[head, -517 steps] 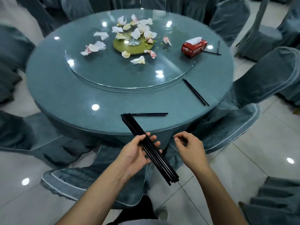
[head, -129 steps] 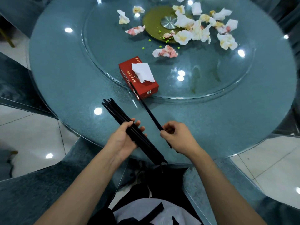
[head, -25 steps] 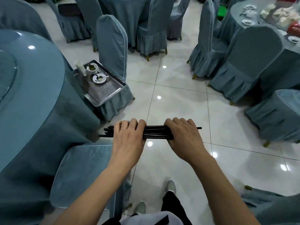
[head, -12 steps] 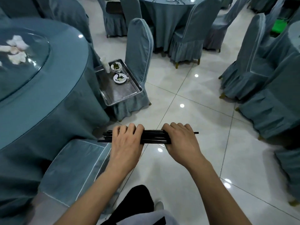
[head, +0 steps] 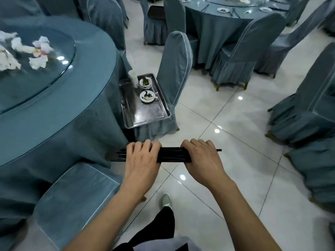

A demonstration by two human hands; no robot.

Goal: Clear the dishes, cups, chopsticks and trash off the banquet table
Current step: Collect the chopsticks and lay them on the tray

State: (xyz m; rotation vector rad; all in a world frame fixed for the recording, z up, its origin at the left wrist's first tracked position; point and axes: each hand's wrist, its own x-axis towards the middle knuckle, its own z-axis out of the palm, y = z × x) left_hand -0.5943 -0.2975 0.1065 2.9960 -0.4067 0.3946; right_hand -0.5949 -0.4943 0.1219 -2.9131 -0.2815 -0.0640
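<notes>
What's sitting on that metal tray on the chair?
On the metal tray stand two small bowls holding dark green leftovers, and a stack of white cups at its far end. What lies under the leftovers cannot be seen. The tray's near half is bare.

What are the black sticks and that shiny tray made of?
Chopsticks: probably glossy black plastic or lacquered wood; smooth and evenly dark, so hard to tell. Tray: likely stainless steel, since it is silvery with bright, blurry reflections.
</notes>
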